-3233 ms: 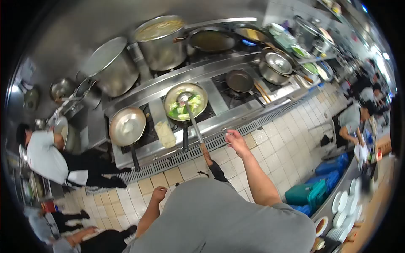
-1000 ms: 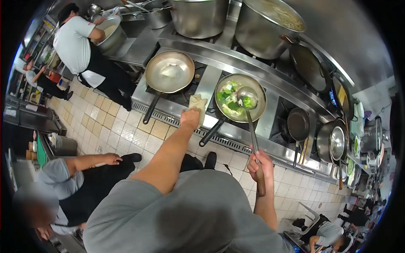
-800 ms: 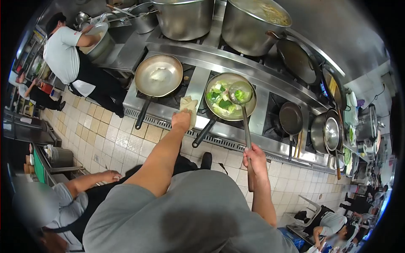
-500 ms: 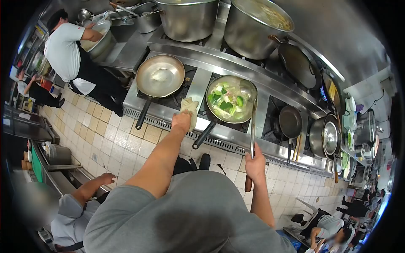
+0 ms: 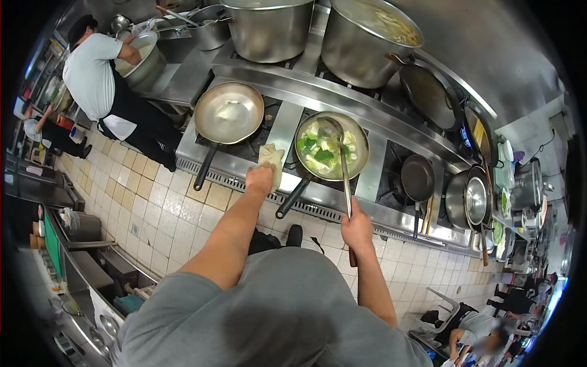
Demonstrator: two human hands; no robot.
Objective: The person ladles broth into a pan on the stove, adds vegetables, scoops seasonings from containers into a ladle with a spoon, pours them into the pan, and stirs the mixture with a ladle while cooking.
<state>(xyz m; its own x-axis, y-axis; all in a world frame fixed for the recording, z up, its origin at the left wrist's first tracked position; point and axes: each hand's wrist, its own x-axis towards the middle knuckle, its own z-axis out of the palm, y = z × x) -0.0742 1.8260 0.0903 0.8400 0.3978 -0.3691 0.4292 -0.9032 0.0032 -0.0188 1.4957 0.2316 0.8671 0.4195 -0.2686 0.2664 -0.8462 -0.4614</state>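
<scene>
My right hand (image 5: 356, 230) is closed around the brown-ended handle of a long metal ladle (image 5: 347, 186). The ladle's bowl sits within a frying pan (image 5: 365, 160), among green and pale chopped vegetables (image 5: 322, 151) in some liquid. This pan rests on the stove, its black handle pointing toward me. A folded beige cloth (image 5: 271, 160) is under my left hand (image 5: 260, 178), whose fingers are closed on it at the stove's front edge, left of the pan handle. Further left stands a second frying pan (image 5: 211, 116) with a little whitish liquid in it.
Two large stockpots (image 5: 266, 33) stand behind the burners. To the right are a small dark pan (image 5: 417, 177) and stacked metal pans (image 5: 476, 199). A co-worker (image 5: 92, 76) at the far left reaches into a large bowl (image 5: 147, 64). Tiled floor (image 5: 165, 202) lies below.
The ladle's bowl has moved left from the pan's right side toward its upper middle, and my right hand has shifted left with it. The person at lower left is out of view.
</scene>
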